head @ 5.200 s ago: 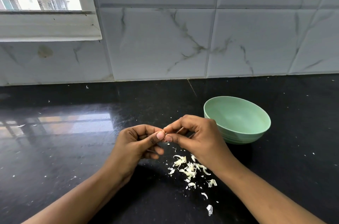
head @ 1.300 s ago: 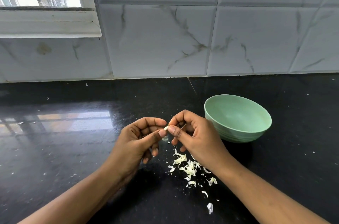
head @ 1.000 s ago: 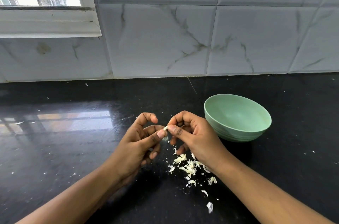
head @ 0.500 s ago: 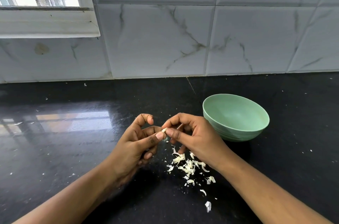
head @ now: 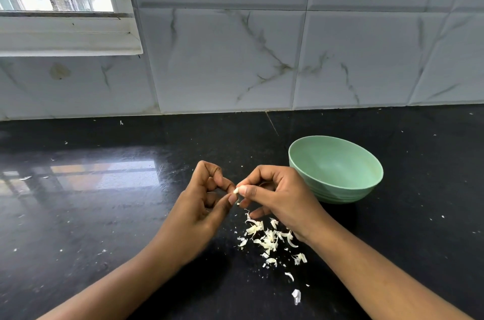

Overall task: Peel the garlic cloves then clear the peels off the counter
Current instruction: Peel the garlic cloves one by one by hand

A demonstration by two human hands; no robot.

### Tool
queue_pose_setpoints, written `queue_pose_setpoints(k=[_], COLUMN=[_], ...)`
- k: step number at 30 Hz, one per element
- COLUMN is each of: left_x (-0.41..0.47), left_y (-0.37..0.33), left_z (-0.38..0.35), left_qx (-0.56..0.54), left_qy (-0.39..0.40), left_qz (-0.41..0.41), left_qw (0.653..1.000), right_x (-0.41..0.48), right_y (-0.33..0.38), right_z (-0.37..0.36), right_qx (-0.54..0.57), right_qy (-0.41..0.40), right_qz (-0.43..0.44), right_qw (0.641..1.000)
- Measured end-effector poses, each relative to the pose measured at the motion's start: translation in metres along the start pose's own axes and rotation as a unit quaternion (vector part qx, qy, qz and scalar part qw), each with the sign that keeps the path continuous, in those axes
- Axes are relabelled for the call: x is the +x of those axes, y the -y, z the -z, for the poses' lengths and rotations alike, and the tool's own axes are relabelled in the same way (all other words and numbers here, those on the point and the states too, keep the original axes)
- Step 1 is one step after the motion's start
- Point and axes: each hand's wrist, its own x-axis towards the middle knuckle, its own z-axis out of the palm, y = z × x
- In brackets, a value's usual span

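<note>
Fingertips (head: 245,190) of your right hand (head: 281,199) pinch a small, smooth, off-white garlic clove (head: 236,190), thumb laid across its front and the other fingers curled in behind it. Your left hand (head: 199,212) meets it from the opposite side, thumb and one bent fingertip nipping the clove's near end. The index finger arches above in a hook, and the remaining fingers fold loosely toward the palm. A thin shred of skin dangles below the clove between your two thumbs. Both hands hover above a glossy black stone counter (head: 104,215), flecked with white crumbs and carrying a pale reflection of daylight. Beneath your hands, close beside the right wrist, lies a loose heap of papery cream-white garlic peels (head: 269,238), all curled slivers and flakes. A few strays trail toward you, ending in one larger flake (head: 296,296) that lies apart. Just beyond your right hand stands a round, matte mint-green bowl (head: 340,192), upright, its lower wall ringed with shallow ribs. Behind the counter rise large white marble-effect wall tiles (head: 222,57) with grey veining, and a white-framed window (head: 65,36) sits at upper left.
</note>
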Motion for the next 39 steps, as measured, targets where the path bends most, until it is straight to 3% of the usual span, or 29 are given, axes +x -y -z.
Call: queue_pose_setpoints(k=[7, 9, 14, 21, 24, 30, 35, 39], left_x=[-0.002, -0.002, -0.001, -0.001, 0.0, -0.002, -0.002, -0.001], left_y=[-0.002, -0.003, -0.001, -0.001, -0.001, -0.003, -0.003, -0.006], left_z=[0.0, 0.0, 0.0, 0.0, 0.002, 0.002, 0.002, 0.0], left_qx=[0.149, 0.185, 0.262, 0.262, 0.234, 0.224, 0.183, 0.141], left_qy=[-0.025, -0.029, -0.028, -0.025, -0.029, 0.014, 0.023, -0.026], left_qz=[-0.023, -0.024, -0.027, -0.017, 0.002, 0.016, 0.037, 0.054], left_qw=[0.988, 0.982, 0.964, 0.964, 0.972, 0.974, 0.982, 0.988], right_x=[0.003, 0.002, -0.002, -0.008, -0.005, 0.005, 0.002, 0.0], right_y=[-0.005, -0.006, -0.004, 0.001, 0.003, 0.0, 0.004, 0.008], right_z=[-0.001, -0.003, -0.008, -0.01, -0.005, 0.006, 0.008, 0.007], right_qx=[-0.019, -0.07, -0.312, -0.424, -0.398, -0.22, -0.085, -0.066], right_qy=[-0.009, -0.026, -0.045, -0.005, 0.003, 0.005, 0.018, 0.048], right_qz=[-0.024, -0.014, 0.089, 0.118, 0.087, -0.033, -0.098, -0.099], right_qw=[0.999, 0.997, 0.945, 0.898, 0.913, 0.975, 0.991, 0.992])
